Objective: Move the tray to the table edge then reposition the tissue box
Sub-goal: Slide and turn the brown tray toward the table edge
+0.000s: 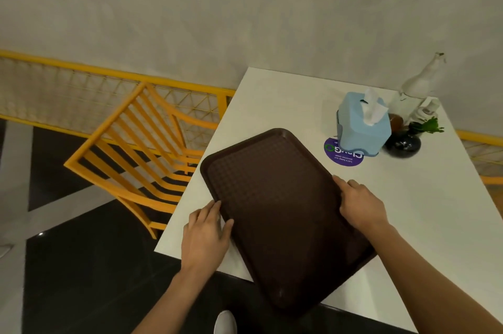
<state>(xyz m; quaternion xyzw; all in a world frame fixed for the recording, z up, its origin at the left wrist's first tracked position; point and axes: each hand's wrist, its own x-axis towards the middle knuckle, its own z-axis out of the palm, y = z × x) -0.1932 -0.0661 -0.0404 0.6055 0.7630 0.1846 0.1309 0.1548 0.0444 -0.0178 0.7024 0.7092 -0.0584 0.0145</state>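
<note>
A dark brown textured tray (283,214) lies at an angle on the white table (424,211), its near corner hanging past the table's front edge. My left hand (206,235) holds the tray's left rim, fingers along the edge. My right hand (362,205) grips the right rim, fingers curled over it. A light blue tissue box (359,126) with a white tissue sticking out stands upright behind the tray, on a purple round sticker (343,156), apart from the tray.
Right of the tissue box stand a black round vase with a green sprig (404,143), a clear glass bottle (419,83) and a small white bottle (428,109). A yellow slatted chair (141,154) is left of the table, a yellow mesh railing (81,88) behind it.
</note>
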